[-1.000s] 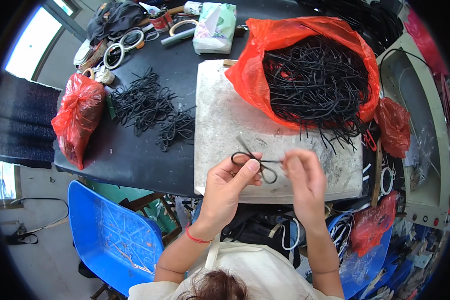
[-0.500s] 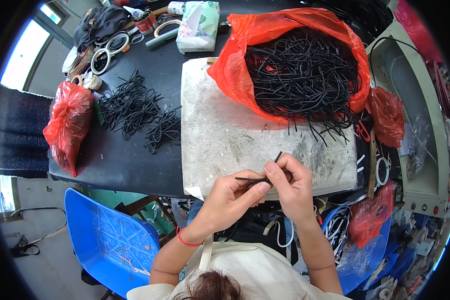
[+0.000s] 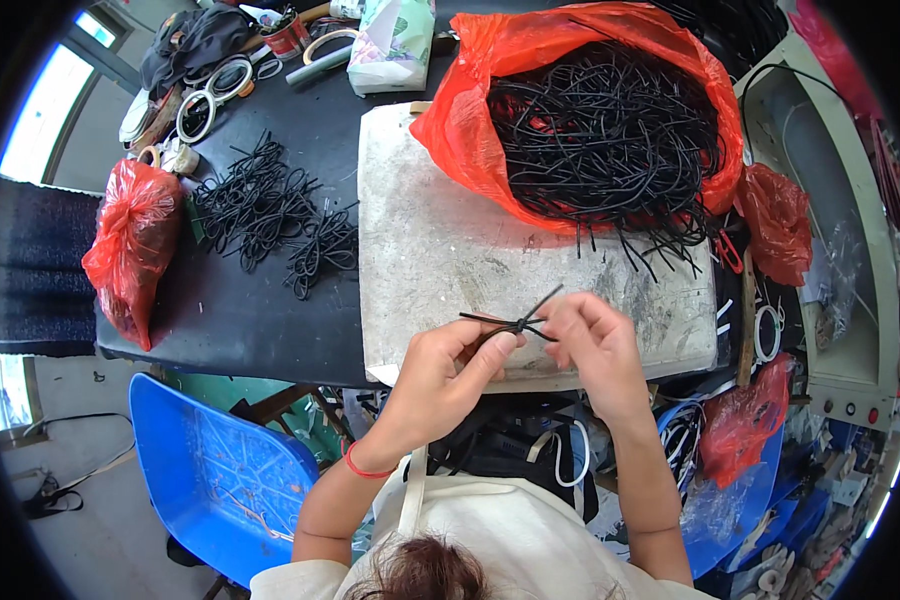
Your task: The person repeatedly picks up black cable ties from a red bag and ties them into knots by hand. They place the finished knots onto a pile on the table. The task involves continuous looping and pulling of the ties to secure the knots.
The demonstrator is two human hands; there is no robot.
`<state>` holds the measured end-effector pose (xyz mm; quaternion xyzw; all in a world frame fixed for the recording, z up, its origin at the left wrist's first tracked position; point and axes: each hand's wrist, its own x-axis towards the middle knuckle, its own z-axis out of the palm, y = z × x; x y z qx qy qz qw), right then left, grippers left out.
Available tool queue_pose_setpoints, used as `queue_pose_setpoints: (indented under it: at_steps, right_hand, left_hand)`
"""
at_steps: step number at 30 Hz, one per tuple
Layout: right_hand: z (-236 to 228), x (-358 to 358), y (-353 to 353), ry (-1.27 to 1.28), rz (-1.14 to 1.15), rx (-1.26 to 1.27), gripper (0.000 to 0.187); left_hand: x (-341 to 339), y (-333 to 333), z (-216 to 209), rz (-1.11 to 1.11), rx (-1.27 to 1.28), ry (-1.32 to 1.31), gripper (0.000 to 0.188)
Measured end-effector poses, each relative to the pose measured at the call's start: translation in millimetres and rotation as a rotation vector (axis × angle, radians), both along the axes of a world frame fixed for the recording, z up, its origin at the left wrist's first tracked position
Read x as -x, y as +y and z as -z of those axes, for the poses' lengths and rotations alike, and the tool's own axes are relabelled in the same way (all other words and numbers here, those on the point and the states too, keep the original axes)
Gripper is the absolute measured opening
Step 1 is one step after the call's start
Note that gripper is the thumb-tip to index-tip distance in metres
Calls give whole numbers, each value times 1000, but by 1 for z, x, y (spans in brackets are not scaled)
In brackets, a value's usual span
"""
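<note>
Pinching 1 black cord point(image 3: 510, 322), seemingly knotted: left hand point(image 3: 448, 368), right hand point(image 3: 595, 345), grips closed.

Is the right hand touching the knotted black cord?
Touching: the head view shows the right hand pinching the black cord at its knot, with no gap.

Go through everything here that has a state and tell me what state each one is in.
black cord: knotted in the middle, ends sticking out, pinched between both hands
left hand: closed on the cord
right hand: closed on the cord
big orange bag: open, full of loose black cords
small red bag: tied shut
cord pile: loose on the black table
</note>
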<state>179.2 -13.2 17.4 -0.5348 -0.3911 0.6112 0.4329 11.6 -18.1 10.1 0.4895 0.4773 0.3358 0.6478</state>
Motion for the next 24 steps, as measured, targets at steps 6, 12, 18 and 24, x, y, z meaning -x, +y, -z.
queue_pose_setpoints:
  at_steps: [6, 12, 18, 24]
  right_hand:
    - [-1, 3, -11, 26, -80, -127, 10]
    - [4, 3, -16, 70, -134, -134, 11]
    - [11, 5, -19, 168, -118, -14, 16]
    - [17, -2, -2, -284, 35, -279, 16]
  left_hand:
    - [-3, -3, 1, -65, -26, -108, 23]
    - [7, 0, -1, -20, 145, -152, 23]
    - [9, 0, 3, -34, 138, -71, 25]
    - [43, 11, -2, -261, -80, 199, 24]
